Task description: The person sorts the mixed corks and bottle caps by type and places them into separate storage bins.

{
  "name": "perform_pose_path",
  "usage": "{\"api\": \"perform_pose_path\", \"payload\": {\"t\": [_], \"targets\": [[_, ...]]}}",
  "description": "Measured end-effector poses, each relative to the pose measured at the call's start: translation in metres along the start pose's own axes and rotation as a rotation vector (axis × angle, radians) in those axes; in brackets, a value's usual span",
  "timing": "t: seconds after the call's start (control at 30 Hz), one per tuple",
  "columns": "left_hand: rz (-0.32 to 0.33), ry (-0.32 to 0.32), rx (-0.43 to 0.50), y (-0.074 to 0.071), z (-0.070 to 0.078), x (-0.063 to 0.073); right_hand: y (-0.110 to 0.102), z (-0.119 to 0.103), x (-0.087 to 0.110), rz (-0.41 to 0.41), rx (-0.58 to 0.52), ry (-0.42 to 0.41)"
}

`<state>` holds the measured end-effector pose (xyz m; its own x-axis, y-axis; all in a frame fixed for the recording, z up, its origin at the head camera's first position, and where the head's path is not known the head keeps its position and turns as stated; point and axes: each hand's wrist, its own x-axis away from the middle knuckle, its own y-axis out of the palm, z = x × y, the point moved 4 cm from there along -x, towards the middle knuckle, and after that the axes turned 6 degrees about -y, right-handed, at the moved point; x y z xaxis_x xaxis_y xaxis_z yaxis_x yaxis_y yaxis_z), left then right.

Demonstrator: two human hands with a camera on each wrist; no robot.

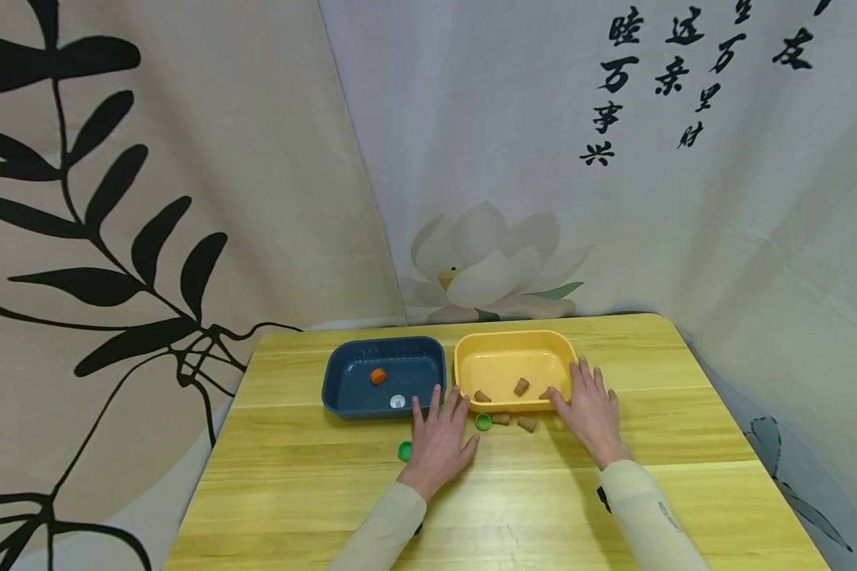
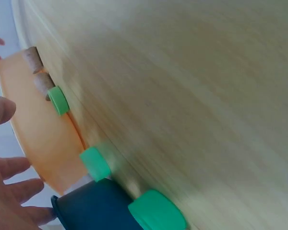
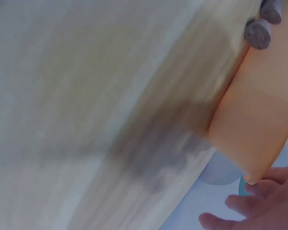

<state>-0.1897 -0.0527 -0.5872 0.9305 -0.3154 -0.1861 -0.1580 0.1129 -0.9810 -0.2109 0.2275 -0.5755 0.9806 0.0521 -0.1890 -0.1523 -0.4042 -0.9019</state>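
My left hand (image 1: 439,440), fingers straight and spread, is at the gap between the dark blue tray (image 1: 384,345) and the yellow tray (image 1: 514,339). Its fingertips overlap both trays' near corners in the head view. My right hand (image 1: 594,414) rests at the yellow tray's right end, fingertips along the rim and thumb at the near corner. Several brown cork-like pieces (image 1: 521,386) lie inside the yellow tray. In front of it are two more brown pieces (image 1: 527,424) and a green bottle cap (image 1: 483,421). Another green cap (image 2: 157,211) is by the blue tray, and a third green cap (image 2: 95,163) is between the trays.
Inside the blue tray lie an orange piece (image 1: 378,376) and a white round disc (image 1: 397,401). Both trays stand toward the back of the wooden table (image 1: 528,507). Printed cloth curtains (image 1: 271,159) hang behind the table's far edge.
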Motion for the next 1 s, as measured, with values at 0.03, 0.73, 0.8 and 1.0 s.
{"api": "perform_pose_path", "payload": {"t": [0.03, 0.73, 0.8, 1.0], "targets": [[-0.002, 0.002, 0.009, -0.001, -0.001, 0.001, 0.001, 0.001, 0.001, -0.025, -0.008, 0.010], [-0.077, -0.186, 0.110, 0.003, -0.039, -0.021, -0.002, -0.031, 0.040, 0.210, -0.017, -0.126], [-0.068, -0.185, 0.099, 0.005, -0.039, -0.022, -0.007, -0.035, 0.049, 0.267, -0.004, -0.167], [-0.065, -0.179, 0.080, 0.011, -0.039, -0.023, -0.005, -0.052, 0.068, 0.237, 0.084, -0.275]]}}
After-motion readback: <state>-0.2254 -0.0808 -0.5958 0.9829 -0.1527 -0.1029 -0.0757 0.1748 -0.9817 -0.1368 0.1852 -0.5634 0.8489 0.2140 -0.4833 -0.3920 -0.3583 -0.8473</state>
